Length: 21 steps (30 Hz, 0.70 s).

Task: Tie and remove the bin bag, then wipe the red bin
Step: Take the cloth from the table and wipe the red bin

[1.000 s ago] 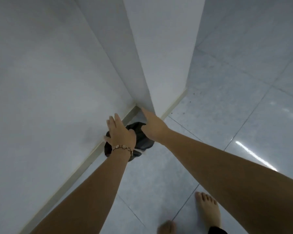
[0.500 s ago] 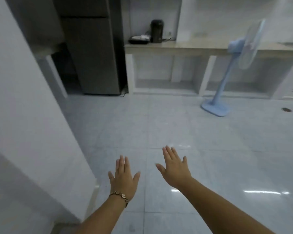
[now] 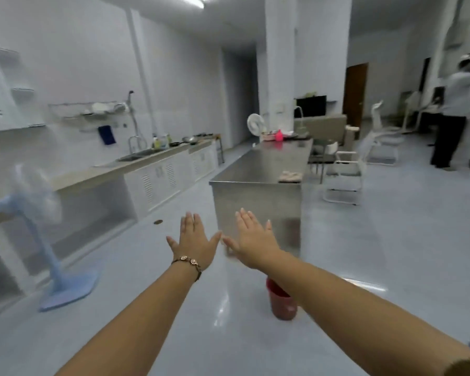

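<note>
Tiled floor (image 3: 364, 253), upright red bin (image 3: 282, 301) beneath right forearm (image 3: 337, 283)

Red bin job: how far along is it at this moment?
Done, apparently: the red bin stands on the floor by the steel counter with no bag showing at its rim, though the right arm hides part of it. In hand: nothing; the left hand and right hand are spread open and empty. Left: wiping the bin; a cloth lies on the counter.
</note>
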Tool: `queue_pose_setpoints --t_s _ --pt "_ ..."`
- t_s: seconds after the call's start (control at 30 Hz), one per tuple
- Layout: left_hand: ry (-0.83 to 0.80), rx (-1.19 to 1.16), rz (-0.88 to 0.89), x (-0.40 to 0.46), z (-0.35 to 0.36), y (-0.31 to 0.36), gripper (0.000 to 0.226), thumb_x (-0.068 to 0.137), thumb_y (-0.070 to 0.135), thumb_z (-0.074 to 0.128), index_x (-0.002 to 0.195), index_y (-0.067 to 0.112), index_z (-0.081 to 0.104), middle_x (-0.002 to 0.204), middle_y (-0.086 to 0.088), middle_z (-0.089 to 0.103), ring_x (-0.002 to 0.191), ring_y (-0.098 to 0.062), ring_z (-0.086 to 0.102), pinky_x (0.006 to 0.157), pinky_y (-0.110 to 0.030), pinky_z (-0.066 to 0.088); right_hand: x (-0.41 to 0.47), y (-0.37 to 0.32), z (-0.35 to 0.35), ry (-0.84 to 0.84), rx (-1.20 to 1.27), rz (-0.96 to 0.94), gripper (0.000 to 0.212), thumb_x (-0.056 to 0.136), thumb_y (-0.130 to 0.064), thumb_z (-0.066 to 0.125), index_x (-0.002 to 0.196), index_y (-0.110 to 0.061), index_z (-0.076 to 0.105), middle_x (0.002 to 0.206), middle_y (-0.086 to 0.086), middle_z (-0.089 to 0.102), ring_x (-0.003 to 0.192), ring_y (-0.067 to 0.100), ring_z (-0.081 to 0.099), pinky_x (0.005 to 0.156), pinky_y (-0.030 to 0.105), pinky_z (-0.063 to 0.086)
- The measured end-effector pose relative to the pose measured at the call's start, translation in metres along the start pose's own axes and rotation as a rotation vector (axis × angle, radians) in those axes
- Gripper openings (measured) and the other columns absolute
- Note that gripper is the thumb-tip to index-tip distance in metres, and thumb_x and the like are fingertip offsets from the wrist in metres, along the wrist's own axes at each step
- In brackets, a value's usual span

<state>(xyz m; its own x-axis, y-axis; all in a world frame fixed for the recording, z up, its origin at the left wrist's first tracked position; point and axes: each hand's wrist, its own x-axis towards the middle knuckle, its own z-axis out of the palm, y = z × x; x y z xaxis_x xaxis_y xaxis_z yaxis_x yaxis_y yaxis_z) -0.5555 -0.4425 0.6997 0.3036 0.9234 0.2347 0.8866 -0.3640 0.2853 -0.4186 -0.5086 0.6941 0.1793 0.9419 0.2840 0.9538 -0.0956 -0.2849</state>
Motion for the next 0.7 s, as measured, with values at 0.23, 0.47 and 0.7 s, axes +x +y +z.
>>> queue_pose_setpoints --t_s 0.23,0.47,0.7 --pt "-0.072 -0.041 0.27 0.097 0.109 0.26 0.086 0.085 0.068 0.023 0.146 0.012 0.0 0.158 -0.003 -0.007 0.144 -0.016 -0.006 0.109 -0.062 0.002 0.028 0.268 -0.09 0.018 -0.152 0.281 0.083 0.091 -0.067 0.019 0.151 -0.014 0.002 0.162 0.002 -0.002 0.148 0.017 -0.003 0.116 0.054 0.001" --pt "-0.143 -0.01 0.327 0.197 0.178 0.355 0.085 0.086 0.066 0.024 0.146 0.012 -0.002 0.157 -0.003 -0.01 0.144 -0.016 -0.008 0.11 -0.061 -0.002 0.102 0.4 -0.096 -0.03 -0.147 0.347 0.079 0.092 -0.065 0.02 0.152 -0.016 0.0 0.162 0.0 -0.004 0.148 0.016 -0.005 0.116 0.054 -0.001" --pt "-0.192 0.032 0.353 0.359 0.251 0.411 0.085 0.088 0.062 0.028 0.146 0.009 -0.005 0.157 -0.004 -0.011 0.144 -0.016 -0.01 0.109 -0.062 -0.003 0.25 0.5 -0.061 -0.046 -0.171 0.287 0.08 0.092 -0.066 0.021 0.151 -0.018 0.0 0.162 -0.003 -0.006 0.148 0.015 -0.005 0.115 0.057 0.001"
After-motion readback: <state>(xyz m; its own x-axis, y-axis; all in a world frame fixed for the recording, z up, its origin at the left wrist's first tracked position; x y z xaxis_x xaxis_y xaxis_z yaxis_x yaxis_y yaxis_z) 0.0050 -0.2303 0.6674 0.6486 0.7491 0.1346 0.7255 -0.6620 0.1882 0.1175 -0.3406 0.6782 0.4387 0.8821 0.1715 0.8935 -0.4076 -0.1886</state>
